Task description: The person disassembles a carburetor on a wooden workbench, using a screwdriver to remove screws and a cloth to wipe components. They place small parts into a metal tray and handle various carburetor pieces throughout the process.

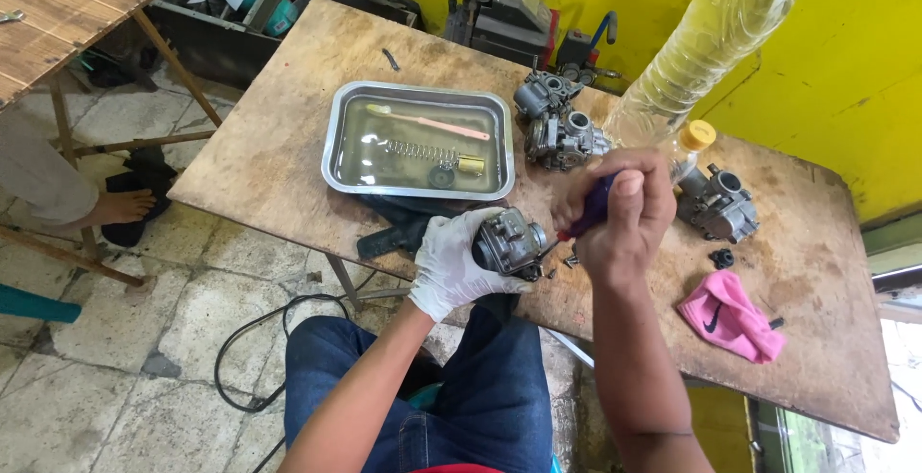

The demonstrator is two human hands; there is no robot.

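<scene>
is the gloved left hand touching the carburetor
Touching: the head view shows the left hand wrapped around the carburetor, its fingers pressed against the metal body.

On the desk (288, 127), a tray (336, 137) lies left; a spring (421, 152) and toothbrush (427, 122) rest in it. Two carburetors (555, 122) sit right of it, a bottle (706, 36) behind-right.

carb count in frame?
4. One carburetor in the gloved left hand; two right of the metal tray; one beside the bottle. More may be hidden.
</scene>
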